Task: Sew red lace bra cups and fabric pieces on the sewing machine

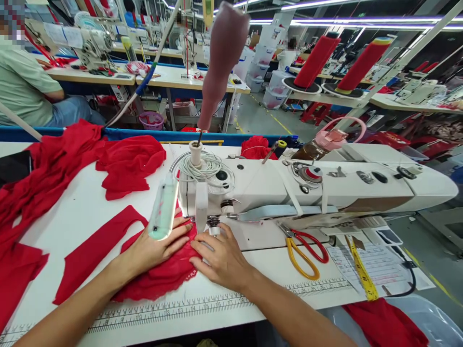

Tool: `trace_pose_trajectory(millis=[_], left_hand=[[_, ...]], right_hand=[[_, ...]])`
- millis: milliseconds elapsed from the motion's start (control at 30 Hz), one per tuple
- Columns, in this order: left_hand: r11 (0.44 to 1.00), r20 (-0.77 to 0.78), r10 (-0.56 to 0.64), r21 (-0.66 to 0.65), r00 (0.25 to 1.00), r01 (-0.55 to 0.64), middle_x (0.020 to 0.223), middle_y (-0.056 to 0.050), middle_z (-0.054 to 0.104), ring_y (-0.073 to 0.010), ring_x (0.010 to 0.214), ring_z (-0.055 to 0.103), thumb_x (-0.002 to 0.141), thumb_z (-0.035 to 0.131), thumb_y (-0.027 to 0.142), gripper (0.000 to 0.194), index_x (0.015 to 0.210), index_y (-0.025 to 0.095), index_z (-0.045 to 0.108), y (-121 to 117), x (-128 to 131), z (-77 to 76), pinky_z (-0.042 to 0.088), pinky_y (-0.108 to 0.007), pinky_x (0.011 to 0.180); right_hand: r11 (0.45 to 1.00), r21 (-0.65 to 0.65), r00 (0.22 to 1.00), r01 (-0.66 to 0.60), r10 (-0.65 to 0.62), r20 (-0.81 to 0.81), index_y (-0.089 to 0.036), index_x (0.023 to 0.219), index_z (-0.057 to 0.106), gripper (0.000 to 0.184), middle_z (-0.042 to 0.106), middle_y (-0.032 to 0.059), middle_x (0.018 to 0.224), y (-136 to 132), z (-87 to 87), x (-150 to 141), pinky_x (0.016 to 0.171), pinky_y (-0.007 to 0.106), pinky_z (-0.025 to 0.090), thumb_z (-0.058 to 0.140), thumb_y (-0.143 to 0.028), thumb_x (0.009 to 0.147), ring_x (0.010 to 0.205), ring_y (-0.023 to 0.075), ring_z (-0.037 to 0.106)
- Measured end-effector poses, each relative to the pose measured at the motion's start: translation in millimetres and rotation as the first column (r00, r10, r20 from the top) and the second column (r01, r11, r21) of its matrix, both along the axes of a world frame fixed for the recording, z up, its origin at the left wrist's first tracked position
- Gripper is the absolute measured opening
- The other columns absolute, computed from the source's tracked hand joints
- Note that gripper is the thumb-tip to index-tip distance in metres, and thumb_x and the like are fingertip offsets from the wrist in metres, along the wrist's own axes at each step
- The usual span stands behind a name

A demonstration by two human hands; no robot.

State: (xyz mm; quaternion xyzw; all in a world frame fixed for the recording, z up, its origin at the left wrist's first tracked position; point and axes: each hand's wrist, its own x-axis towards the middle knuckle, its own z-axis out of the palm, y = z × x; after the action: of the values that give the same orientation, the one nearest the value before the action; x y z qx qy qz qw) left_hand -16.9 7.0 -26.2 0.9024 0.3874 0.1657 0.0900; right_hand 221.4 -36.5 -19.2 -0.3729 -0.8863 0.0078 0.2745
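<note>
My left hand lies flat with fingers stretched out on a red lace fabric piece, just left of the presser foot of a white sewing machine. My right hand rests flat on the same fabric right in front of the foot, fingers pointing left and pressing the cloth down. The fabric's far edge runs under the needle area and is partly hidden by both hands.
Red cut fabric pieces and a red pile cover the left of the white table. Scissors with yellow and red handles, a yellow tape measure and paper lie at right. Another person sits at back left.
</note>
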Motion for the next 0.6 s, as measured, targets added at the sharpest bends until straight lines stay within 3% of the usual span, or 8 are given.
trace_pose_trajectory(millis=[267, 500, 600], left_hand=[[0.997, 0.064, 0.016, -0.072, 0.998, -0.011, 0.114, -0.006, 0.072, -0.026, 0.109, 0.066, 0.098, 0.053, 0.039, 0.029, 0.117, 0.026, 0.07, 6, -6, -7.9, 0.047, -0.048, 0.107], [0.987, 0.102, -0.015, -0.155, 0.995, 0.031, 0.103, -0.005, 0.073, -0.0258, 0.107, 0.067, 0.097, 0.052, 0.044, 0.029, 0.109, 0.027, 0.072, 19, -21, -33.0, 0.051, -0.044, 0.102], [0.987, 0.167, 0.052, -0.158, 0.985, -0.025, 0.096, -0.004, 0.072, -0.0247, 0.104, 0.066, 0.094, 0.056, 0.048, 0.029, 0.105, 0.027, 0.073, 27, -28, -41.9, 0.053, -0.041, 0.1]], right_hand=[[1.0, -0.005, 1.0, 0.012, -0.012, -0.006, -0.02, 0.113, 0.066, 0.021, 0.072, 0.0054, 0.107, 0, -2.4, 2, 0.106, 0.047, 0.03, 0.058, -0.031, 0.097, 0.089, 0.0199, 0.06], [0.999, 0.024, 1.0, -0.023, 0.023, 0.005, -0.019, 0.114, 0.065, 0.022, 0.071, 0.0049, 0.111, -2, -0.1, 5, 0.107, 0.047, 0.029, 0.059, -0.032, 0.098, 0.092, 0.0205, 0.057], [1.0, 0.021, 0.999, -0.015, 0.015, 0.031, -0.02, 0.118, 0.065, 0.023, 0.071, 0.006, 0.111, -2, -0.7, 5, 0.108, 0.049, 0.029, 0.058, -0.032, 0.098, 0.094, 0.0211, 0.057]])
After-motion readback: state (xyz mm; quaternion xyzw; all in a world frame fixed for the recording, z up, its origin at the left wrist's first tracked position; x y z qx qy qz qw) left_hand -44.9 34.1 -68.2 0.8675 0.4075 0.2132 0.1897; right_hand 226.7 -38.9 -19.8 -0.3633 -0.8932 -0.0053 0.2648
